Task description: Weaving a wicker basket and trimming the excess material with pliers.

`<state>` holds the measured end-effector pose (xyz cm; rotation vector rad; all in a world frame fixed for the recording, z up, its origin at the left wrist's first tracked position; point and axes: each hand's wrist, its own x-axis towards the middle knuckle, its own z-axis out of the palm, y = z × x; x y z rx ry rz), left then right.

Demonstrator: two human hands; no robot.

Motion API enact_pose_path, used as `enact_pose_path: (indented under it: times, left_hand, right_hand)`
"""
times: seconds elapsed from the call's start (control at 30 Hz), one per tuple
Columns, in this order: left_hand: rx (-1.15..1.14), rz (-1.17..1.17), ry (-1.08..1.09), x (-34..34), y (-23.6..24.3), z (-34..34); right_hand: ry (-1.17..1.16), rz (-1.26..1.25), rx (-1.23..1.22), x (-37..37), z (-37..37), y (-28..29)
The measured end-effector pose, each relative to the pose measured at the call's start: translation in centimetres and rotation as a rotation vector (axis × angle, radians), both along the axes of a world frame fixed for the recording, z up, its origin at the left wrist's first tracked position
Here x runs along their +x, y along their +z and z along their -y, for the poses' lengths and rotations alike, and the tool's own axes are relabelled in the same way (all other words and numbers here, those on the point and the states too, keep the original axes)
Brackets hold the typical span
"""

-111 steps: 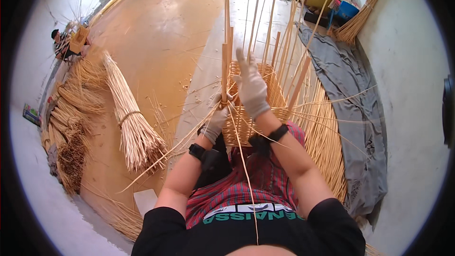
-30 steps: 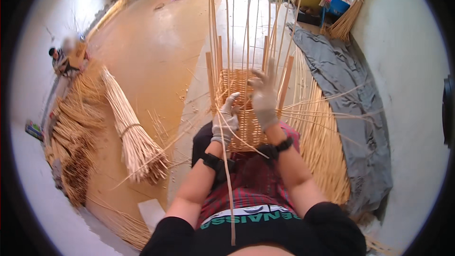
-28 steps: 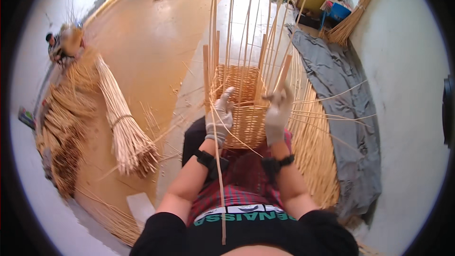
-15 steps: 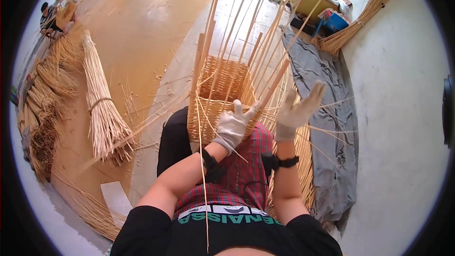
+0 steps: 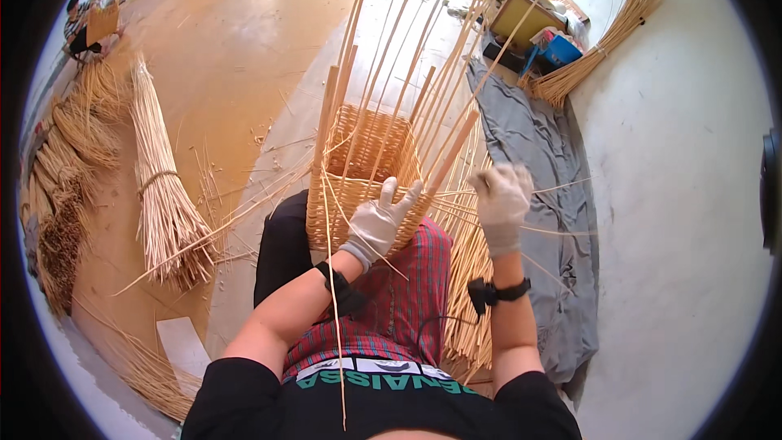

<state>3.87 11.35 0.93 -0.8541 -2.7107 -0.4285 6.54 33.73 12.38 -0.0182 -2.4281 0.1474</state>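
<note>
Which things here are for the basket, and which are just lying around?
Basket job:
woven basket
upright sticks
left hand, gloved, touching the basket
right hand, gloved, apart from it
tied bundle, probably weaving material

Just lying around, seemingly:
grey cloth
blue tub
white board

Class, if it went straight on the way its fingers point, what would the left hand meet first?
The left hand would probably first meet the flat wooden stake at the near right corner of the basket, though depth is unclear.
</note>
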Motion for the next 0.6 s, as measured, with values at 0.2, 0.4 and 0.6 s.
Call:
enact_pose_path:
  times: [0.2,0.4,0.6]
  left_hand:
    - [-0.12,0.101,0.095,0.3,1.2,-1.7]
    - [0.702,0.296,-0.138,0.1,1.0,3.2]
    - [1.319,0.42,0.414,-3.1,-4.8,12.3]
  right_hand:
    - [0.139,-0.124,0.316,-7.2,3.8,3.6]
    - [-0.111,-0.285,-0.271,-0.8,5.9,-5.0]
    - [0.106,-0.162,-0.614,3.3,12.8,-8.2]
